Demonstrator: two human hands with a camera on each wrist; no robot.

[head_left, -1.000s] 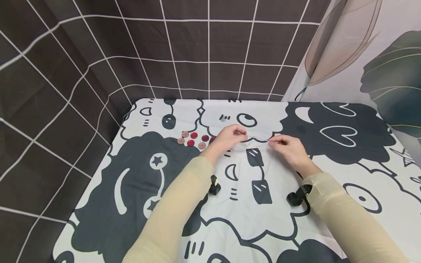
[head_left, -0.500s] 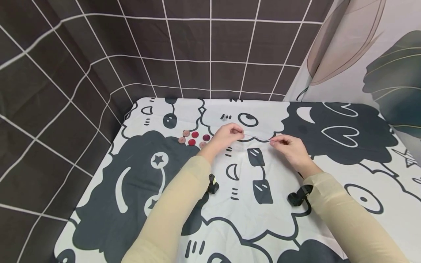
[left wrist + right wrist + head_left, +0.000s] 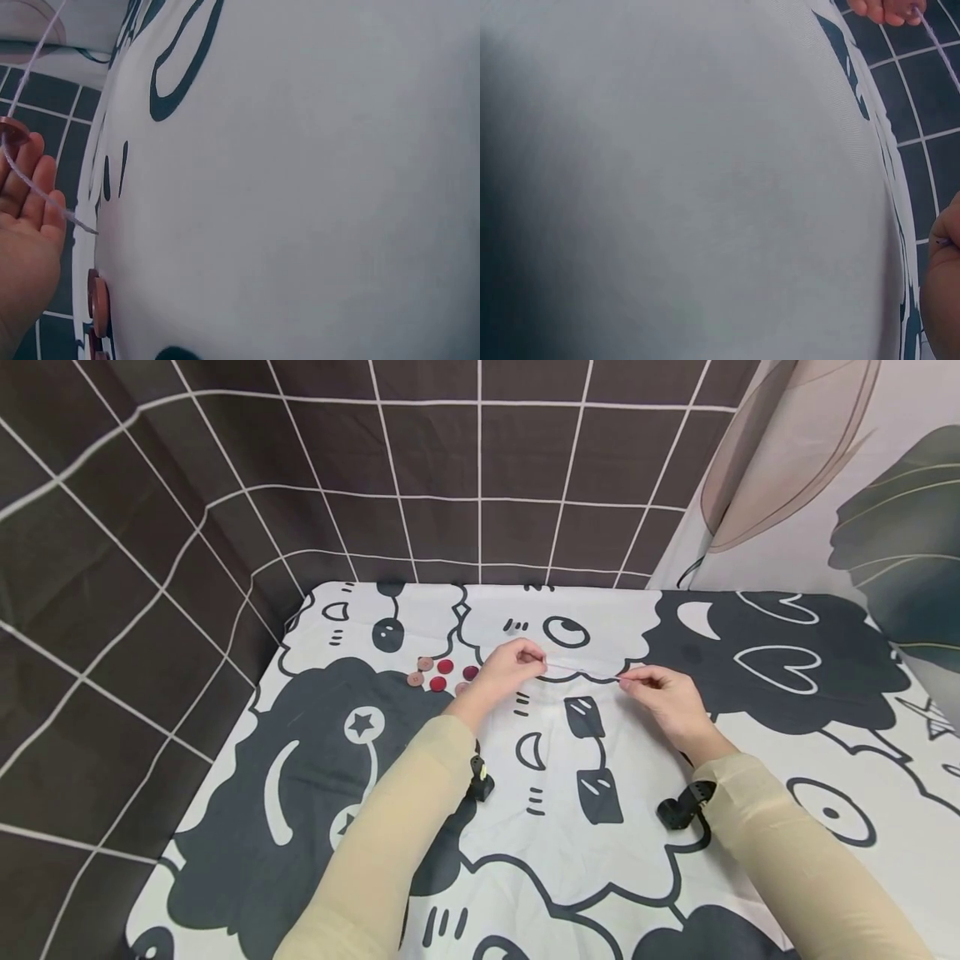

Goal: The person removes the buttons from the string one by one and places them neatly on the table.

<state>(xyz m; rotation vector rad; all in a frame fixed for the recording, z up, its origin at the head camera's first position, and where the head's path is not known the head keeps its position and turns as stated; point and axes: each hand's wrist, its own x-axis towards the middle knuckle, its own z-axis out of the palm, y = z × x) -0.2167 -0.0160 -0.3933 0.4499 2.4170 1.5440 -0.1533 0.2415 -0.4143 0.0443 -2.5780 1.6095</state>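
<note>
My left hand point(image 3: 508, 672) pinches a reddish-brown button point(image 3: 15, 132) at its fingertips. A thin pale-purple string point(image 3: 30, 69) runs through that button, its short loose tail point(image 3: 46, 196) hanging past the palm in the left wrist view. Toward the right, the string point(image 3: 934, 37) stretches across to my right hand point(image 3: 669, 700), which pinches it between thumb and forefinger. Both hands are above the cloth. In the right wrist view the right hand point(image 3: 941, 289) is partly cut off, with a bit of string showing at it.
Several loose buttons, among them a red button point(image 3: 445, 667), a dark red button point(image 3: 470, 672) and a tan button point(image 3: 416, 679), lie just left of my left hand on the black-and-white cartoon tablecloth point(image 3: 517, 852). A dark grid-patterned curtain point(image 3: 525, 452) rises behind.
My left hand has drifted left and slightly away from me, lengthening the span of string between the hands. The right hand has barely moved.
</note>
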